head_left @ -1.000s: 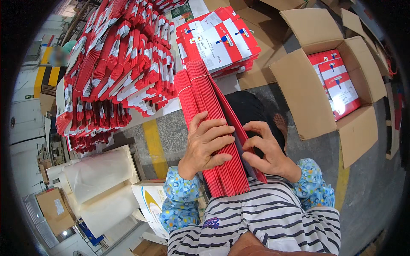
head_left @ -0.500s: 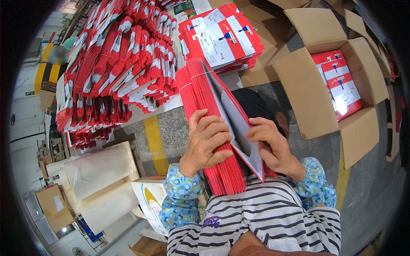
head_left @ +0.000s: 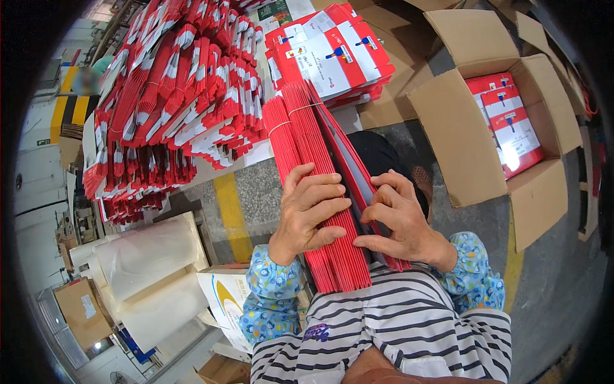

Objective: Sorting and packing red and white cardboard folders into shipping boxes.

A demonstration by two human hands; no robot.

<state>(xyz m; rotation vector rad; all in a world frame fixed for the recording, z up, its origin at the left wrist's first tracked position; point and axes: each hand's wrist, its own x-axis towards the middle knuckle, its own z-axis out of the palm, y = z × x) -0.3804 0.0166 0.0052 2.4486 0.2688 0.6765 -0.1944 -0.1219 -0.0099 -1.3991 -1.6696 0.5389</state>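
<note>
Red cardboard bundles (head_left: 313, 137), two side by side with bands round their far ends, have their near ends up against the striped shirt (head_left: 384, 307). Left hand (head_left: 313, 208) is grasping them from above. Right hand (head_left: 403, 221) is curled at the loose sheets (head_left: 348, 160) beside them; honestly can't tell if it's pinching any.

The floor (head_left: 473, 223) is grey (yellow-striped); the left wall (head_left: 38, 182), pale.
</note>
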